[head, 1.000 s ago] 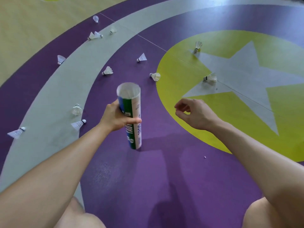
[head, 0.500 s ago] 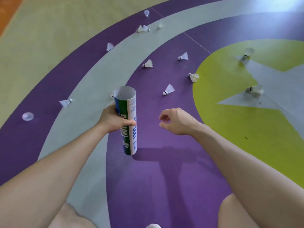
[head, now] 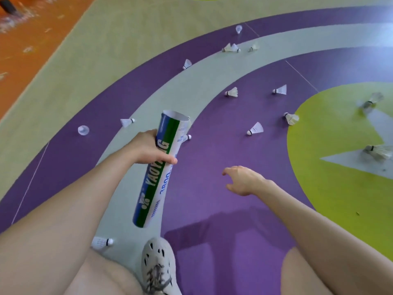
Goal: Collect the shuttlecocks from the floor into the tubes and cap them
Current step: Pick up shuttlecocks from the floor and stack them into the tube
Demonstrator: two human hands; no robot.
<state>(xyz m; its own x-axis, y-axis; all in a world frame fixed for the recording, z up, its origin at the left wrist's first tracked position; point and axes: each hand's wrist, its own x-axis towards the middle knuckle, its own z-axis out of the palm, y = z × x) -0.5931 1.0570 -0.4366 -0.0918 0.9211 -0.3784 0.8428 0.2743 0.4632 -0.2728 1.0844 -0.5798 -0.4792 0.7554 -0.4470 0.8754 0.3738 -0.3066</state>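
Evidently, shuttlecock tube (head: 153,188) is gripped mouth-up by left hand (head: 146,149) for loading.
Right hand (head: 242,180) is held empty, loosely spread, toward shuttlecock (head: 255,128) at one o'clock.

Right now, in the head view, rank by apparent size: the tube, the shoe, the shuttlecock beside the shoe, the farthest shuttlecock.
1. tube, largest.
2. shoe, partly cut off by the frame.
3. shuttlecock beside the shoe.
4. farthest shuttlecock, smallest-looking; distance from the camera likely explains it, so true sizes of the two are unsure.
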